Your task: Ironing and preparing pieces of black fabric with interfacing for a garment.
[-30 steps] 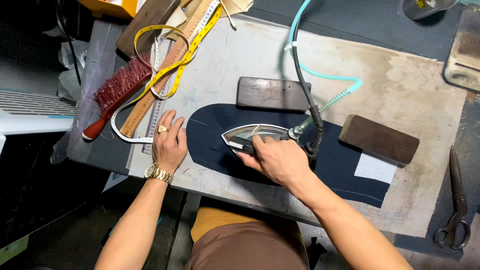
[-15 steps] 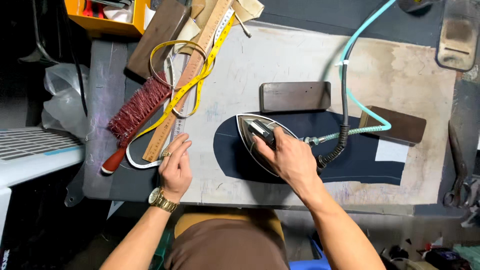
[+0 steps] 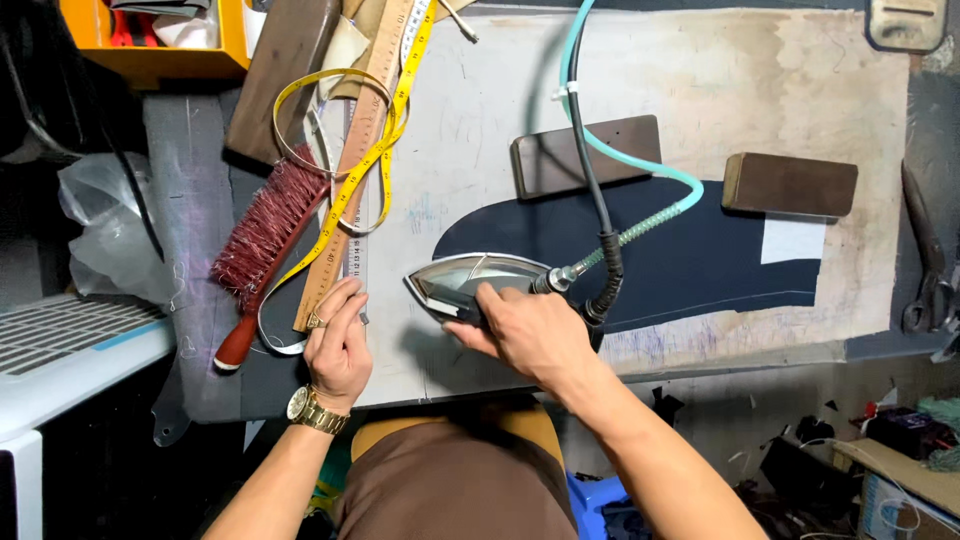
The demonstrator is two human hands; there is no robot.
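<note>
Right hand (image 3: 535,335) grips iron (image 3: 470,280); left hand (image 3: 340,345) rests on table (image 3: 480,100).

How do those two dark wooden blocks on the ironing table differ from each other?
The left block is the longer and flatter-looking; the right block is shorter, with a paler end face showing. The left block lies at the top edge of the navy fabric, with the iron's black cord and teal hose crossing it; the right block lies at the fabric's upper right edge, with nothing over it. Both are dark brown rectangles, untouched by either hand.
</note>
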